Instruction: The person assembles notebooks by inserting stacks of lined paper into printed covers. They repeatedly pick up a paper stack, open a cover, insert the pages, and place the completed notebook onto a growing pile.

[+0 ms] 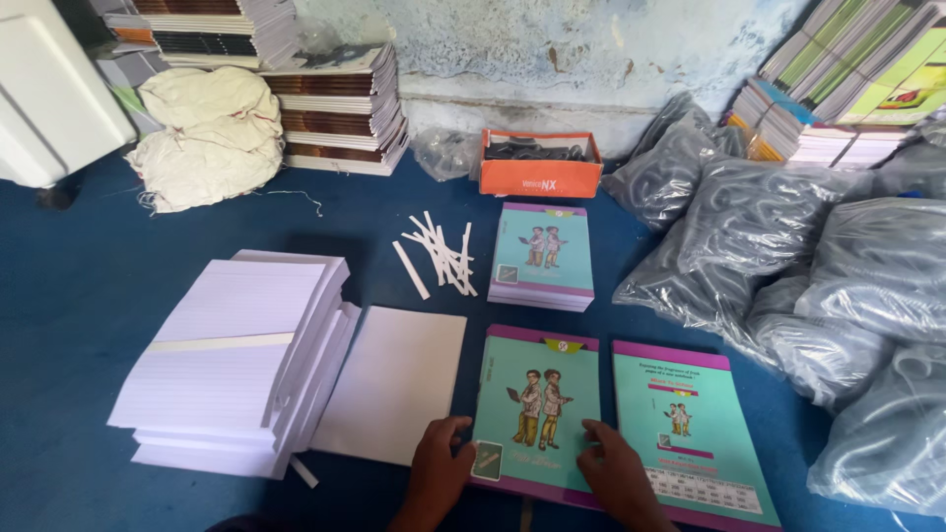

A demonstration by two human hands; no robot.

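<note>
Both hands are pressing flat, fingers spread and grasping nothing: the left hand point(437, 473) and right hand point(619, 478) are steadying the teal, purple-edged cardboard notebook cover point(537, 414); it is lying beside 1 white ruled-paper stack point(241, 360), seemingly for squaring.

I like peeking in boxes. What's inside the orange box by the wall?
The orange box is open on top. Dark, black things fill it, but they are too small and shadowed to tell what they are. Whatever lies deeper is hidden by the front wall.
</note>
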